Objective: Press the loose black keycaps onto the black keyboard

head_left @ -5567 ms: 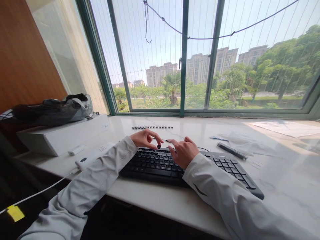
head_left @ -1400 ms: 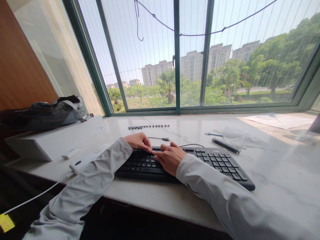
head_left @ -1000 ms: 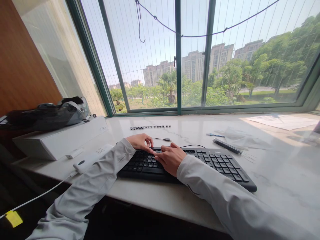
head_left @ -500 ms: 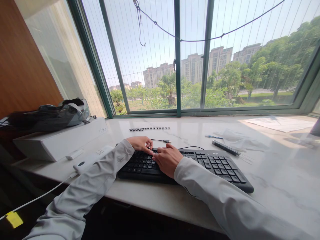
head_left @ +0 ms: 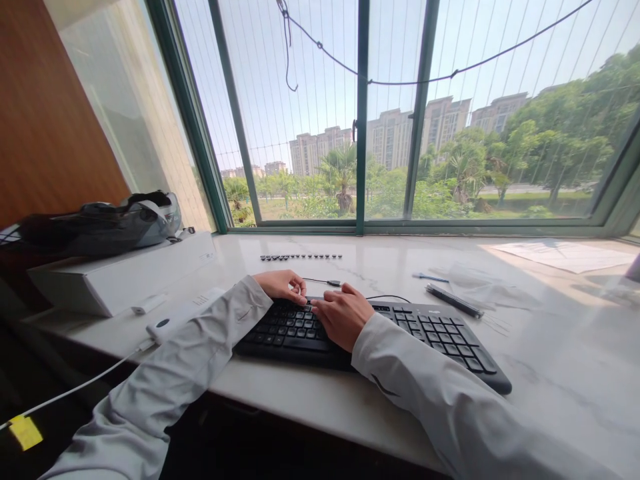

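A black keyboard [head_left: 440,337] lies on the white marble sill [head_left: 320,393] in front of me. My left hand [head_left: 280,285] is at the keyboard's top row, its fingers curled in a pinch around something small that I cannot make out. My right hand [head_left: 344,315] rests palm down on the keys just right of it, with its bent fingertips close to the left hand's. A row of several small dark keycaps [head_left: 301,257] is lined up on the sill beyond the hands. Both arms are in pale grey sleeves.
A white box [head_left: 125,273] with a dark bag [head_left: 100,227] on top stands at the left. A white device [head_left: 175,319] on a white cable lies near it. A thin cable with a plug [head_left: 333,283], a black pen [head_left: 453,300], clear plastic [head_left: 483,283] and paper sheets [head_left: 565,255] lie to the right, and a window runs behind.
Both hands have moved a little to the left along the keyboard and drawn closer together. The left hand, which held a small dark keycap above the keys, is now down at the top row.
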The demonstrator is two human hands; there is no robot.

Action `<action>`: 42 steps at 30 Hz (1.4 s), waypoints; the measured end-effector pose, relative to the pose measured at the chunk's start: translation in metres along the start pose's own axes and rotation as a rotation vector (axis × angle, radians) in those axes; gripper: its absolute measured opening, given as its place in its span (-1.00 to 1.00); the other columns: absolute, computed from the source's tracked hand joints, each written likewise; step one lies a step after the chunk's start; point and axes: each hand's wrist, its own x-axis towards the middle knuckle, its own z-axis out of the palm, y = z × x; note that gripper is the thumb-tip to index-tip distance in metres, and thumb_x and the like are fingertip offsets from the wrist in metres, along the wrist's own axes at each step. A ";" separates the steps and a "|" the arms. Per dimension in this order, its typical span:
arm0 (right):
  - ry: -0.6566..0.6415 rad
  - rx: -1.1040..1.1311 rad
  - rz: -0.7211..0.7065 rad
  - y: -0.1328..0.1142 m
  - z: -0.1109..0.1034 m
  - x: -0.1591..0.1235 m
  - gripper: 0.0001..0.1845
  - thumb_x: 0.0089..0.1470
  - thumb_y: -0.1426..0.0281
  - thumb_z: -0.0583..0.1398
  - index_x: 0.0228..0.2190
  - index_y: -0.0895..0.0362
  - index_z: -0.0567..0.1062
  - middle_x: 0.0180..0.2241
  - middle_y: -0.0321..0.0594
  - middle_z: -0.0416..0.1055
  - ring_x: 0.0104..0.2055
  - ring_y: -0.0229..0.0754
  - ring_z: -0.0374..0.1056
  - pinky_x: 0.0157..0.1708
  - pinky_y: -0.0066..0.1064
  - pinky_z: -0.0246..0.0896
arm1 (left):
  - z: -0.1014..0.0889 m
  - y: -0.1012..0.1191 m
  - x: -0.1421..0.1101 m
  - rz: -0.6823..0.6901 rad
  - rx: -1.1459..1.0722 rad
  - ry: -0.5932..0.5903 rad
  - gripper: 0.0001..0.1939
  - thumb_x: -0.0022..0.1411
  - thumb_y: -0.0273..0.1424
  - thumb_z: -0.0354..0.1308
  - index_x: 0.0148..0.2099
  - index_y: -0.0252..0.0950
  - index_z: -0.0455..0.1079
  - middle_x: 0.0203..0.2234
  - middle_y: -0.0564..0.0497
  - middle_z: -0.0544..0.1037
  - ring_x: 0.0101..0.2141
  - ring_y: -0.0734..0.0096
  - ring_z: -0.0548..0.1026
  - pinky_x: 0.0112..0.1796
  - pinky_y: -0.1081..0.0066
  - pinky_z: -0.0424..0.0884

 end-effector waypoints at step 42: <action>0.000 -0.014 0.067 0.007 -0.005 -0.008 -0.72 0.14 0.36 0.02 -0.25 0.05 0.51 -0.29 -0.20 0.51 -0.34 -0.14 0.44 -0.32 -0.31 0.17 | -0.020 -0.074 0.005 -0.669 0.684 0.774 -0.60 0.20 -0.06 -0.02 -0.13 -0.15 0.50 -0.24 -0.14 0.58 -0.18 0.06 0.51 -0.18 0.24 0.33</action>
